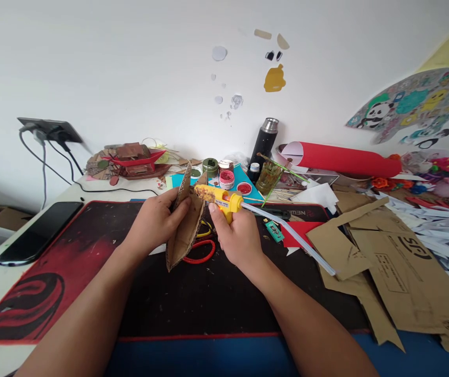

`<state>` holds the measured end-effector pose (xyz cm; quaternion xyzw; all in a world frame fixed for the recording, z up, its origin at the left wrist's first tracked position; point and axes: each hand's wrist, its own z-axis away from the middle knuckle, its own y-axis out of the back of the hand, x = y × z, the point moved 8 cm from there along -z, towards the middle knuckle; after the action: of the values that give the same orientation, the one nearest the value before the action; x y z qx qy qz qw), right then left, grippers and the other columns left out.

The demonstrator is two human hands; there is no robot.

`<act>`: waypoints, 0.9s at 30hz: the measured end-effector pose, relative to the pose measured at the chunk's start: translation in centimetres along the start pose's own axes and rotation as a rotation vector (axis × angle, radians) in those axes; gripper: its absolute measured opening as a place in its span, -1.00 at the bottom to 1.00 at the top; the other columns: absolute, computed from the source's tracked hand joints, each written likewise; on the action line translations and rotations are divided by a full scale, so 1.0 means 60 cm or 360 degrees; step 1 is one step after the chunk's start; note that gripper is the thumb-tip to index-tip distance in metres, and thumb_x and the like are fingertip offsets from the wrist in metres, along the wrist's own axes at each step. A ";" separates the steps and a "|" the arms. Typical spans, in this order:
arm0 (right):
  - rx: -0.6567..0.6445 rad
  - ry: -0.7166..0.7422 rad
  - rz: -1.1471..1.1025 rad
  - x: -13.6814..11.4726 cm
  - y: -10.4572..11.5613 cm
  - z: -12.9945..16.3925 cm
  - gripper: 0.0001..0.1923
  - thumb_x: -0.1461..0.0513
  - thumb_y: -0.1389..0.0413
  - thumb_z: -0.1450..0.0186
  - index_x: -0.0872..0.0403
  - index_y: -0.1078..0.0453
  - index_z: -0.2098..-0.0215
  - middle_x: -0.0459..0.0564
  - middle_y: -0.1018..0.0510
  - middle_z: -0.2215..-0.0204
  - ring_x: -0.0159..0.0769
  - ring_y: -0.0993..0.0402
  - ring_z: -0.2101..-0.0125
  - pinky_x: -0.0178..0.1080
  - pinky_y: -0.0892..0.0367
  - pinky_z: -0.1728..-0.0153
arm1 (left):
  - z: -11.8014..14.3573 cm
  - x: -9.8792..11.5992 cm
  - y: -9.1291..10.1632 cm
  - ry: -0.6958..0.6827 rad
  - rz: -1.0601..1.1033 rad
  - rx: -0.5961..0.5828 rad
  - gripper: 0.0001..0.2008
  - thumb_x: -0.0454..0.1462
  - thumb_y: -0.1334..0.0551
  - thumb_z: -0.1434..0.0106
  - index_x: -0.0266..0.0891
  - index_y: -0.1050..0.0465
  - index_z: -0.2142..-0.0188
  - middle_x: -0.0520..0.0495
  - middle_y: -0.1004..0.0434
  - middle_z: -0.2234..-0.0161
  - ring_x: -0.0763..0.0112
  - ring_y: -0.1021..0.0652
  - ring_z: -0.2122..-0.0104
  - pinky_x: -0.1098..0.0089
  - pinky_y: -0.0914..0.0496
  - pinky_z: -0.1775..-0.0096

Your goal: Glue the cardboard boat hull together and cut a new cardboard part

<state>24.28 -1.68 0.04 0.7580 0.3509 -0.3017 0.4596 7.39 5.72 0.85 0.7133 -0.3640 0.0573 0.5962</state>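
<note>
My left hand (164, 217) is closed around the edge of a folded cardboard piece (183, 238), held upright above the dark desk mat (161, 303). In my right hand (238, 233) is a yellow hot glue gun (220, 199), its stained front end pointing left at the cardboard. I cannot tell whether the nozzle touches it. A long clear glue stick (291, 228) sticks out of the gun's back toward the lower right. Under the hands lie scissors with a red handle loop (201, 252), partly hidden by the cardboard.
Cut cardboard sheets (401, 272) overlap the mat's right side. A phone (40, 233) lies at the left. Open paint jars (226, 179), a black thermos (264, 141), a red paper roll (342, 158) and a model boat (134, 157) line the wall.
</note>
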 end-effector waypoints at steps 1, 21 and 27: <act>0.0012 -0.0015 -0.0020 0.001 0.001 0.000 -0.56 -0.04 0.02 -0.56 0.00 -0.51 0.31 -0.10 -0.41 0.70 -0.18 -0.51 0.52 -0.25 -0.29 0.48 | 0.000 0.000 0.000 0.0001 -0.0008 0.0001 -0.72 -0.04 -0.12 -0.39 -0.11 -0.50 0.25 -0.01 -0.58 0.49 0.22 -0.50 0.51 0.30 -0.27 0.41; 0.0061 0.0015 -0.0031 -0.001 0.003 -0.002 -0.61 -0.01 -0.03 -0.51 0.02 -0.43 0.36 0.01 -0.59 0.46 -0.21 -0.49 0.43 -0.21 -0.31 0.37 | -0.002 0.000 -0.001 0.0012 -0.0009 -0.0009 -0.69 -0.03 -0.11 -0.40 -0.14 -0.52 0.24 0.00 -0.59 0.46 0.24 -0.50 0.49 0.31 -0.27 0.38; 0.0057 0.0008 -0.0006 0.000 0.003 -0.002 -0.63 0.00 -0.03 -0.51 0.03 -0.43 0.33 0.02 -0.63 0.41 -0.19 -0.52 0.41 -0.20 -0.35 0.34 | -0.002 -0.003 0.000 0.0019 -0.0016 0.0000 -0.68 -0.02 -0.11 -0.40 -0.14 -0.53 0.23 -0.01 -0.60 0.45 0.25 -0.50 0.50 0.31 -0.28 0.38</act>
<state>24.45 -1.62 0.20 0.7662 0.3480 -0.3071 0.4445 7.31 5.88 0.79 0.7148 -0.3568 0.0586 0.5987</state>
